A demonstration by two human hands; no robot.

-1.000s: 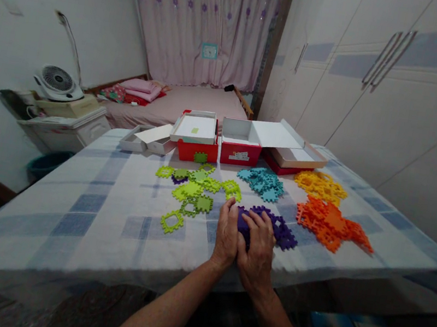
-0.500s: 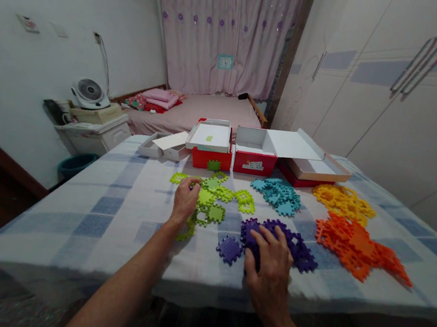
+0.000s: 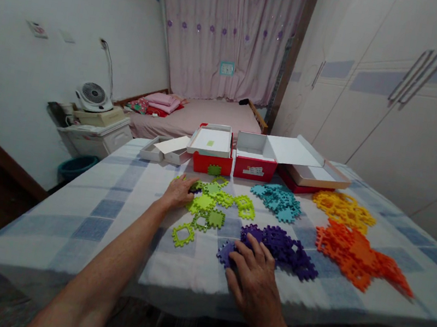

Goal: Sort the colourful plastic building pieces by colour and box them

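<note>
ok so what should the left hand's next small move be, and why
I'd probably have the left hand pull out the small purple piece beside it: that piece sits among the green pieces, while the other visible purple ones lie around the right hand, and the piles otherwise look grouped by colour.

One second earlier both hands met on the purple pile; now I have them well apart. My left hand has shifted to the left end of the green pieces, uncovering the square green frame. My right hand has moved left, its fingers now partly covering the single purple piece.
</note>
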